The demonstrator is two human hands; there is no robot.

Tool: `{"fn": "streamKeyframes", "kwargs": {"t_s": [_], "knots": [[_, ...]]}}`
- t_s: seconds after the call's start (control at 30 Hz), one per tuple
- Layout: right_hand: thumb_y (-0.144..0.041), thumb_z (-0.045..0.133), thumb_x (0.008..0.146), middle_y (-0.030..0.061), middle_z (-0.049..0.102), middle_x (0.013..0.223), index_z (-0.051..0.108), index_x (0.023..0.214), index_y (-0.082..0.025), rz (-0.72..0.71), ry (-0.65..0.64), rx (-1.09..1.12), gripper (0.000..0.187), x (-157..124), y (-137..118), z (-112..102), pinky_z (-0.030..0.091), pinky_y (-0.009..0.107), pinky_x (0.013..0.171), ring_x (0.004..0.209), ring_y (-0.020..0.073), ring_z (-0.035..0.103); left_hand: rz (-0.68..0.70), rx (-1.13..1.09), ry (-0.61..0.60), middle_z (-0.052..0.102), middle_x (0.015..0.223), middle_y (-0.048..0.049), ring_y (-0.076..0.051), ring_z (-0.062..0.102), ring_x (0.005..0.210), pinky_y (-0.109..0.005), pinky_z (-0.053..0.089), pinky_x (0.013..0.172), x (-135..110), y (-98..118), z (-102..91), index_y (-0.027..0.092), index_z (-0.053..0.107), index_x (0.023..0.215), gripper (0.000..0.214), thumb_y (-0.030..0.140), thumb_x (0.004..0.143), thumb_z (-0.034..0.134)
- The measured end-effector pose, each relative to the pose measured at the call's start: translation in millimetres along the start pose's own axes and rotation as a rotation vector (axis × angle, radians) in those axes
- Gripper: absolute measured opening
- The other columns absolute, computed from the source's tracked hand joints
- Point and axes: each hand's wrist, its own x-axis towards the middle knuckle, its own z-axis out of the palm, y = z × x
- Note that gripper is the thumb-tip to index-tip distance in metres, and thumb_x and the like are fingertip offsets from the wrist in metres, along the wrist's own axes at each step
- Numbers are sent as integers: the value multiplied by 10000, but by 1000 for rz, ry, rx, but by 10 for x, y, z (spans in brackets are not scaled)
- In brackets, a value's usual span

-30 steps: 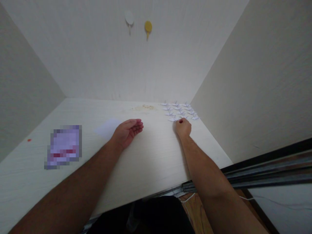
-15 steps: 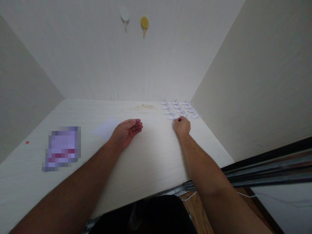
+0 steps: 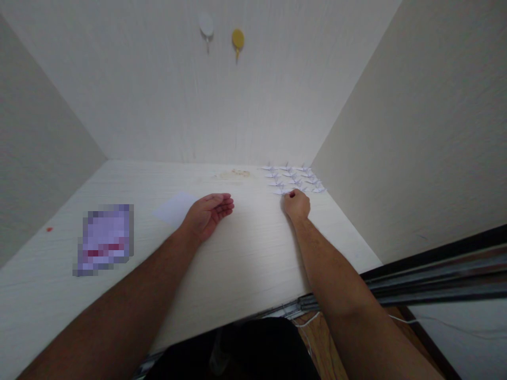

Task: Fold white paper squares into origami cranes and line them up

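Several small white folded paper cranes (image 3: 293,177) stand in rows at the back right corner of the white desk (image 3: 245,248). My right hand (image 3: 297,204) rests at the near edge of that group, fingers curled and pinched together on the nearest crane, which it mostly hides. My left hand (image 3: 208,214) lies on its side on the desk near the middle, palm facing right, fingers stretched out and holding nothing. A blank white paper square (image 3: 174,208) lies just left of that hand.
A pale purple blurred packet (image 3: 105,240) lies at the left of the desk. A small red speck (image 3: 49,229) sits further left. Two hooks, white (image 3: 206,26) and yellow (image 3: 237,40), hang on the back wall. A dark rail (image 3: 428,277) runs at the right.
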Motion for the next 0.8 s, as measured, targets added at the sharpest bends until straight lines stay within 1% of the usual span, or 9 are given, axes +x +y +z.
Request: {"fn": "streamKeyframes", "kwargs": {"t_s": [0.2, 0.33, 0.6, 0.8], "knots": [[-320, 530, 877, 57, 749, 882, 693, 833, -228, 6, 1, 2, 192, -4, -8, -2, 453, 289, 729, 832, 208, 653, 3, -4, -18, 739, 810, -100, -168, 709, 749, -295, 579, 748, 18, -16, -28, 83, 739, 869, 141, 188, 841, 649], [-331, 535, 883, 65, 750, 896, 703, 849, -225, 23, -8, -2, 202, -2, -19, -3, 464, 290, 746, 843, 209, 656, 3, 11, -15, 733, 816, -104, -164, 701, 756, -305, 574, 764, 18, -16, -28, 86, 733, 872, 138, 196, 837, 658], [-354, 557, 875, 71, 754, 913, 708, 865, -222, 27, -15, -3, 201, -5, -26, -3, 471, 288, 753, 857, 210, 662, -2, 5, -8, 730, 813, -104, -164, 700, 751, -303, 569, 760, 4, -1, -9, 83, 732, 869, 139, 192, 838, 652], [-389, 568, 860, 69, 756, 916, 704, 871, -222, 19, -9, 4, 216, 7, -37, 19, 476, 312, 759, 870, 230, 675, 6, 5, -19, 733, 809, -104, -162, 703, 742, -299, 573, 749, 10, -13, -23, 81, 732, 871, 138, 193, 833, 663]]}}
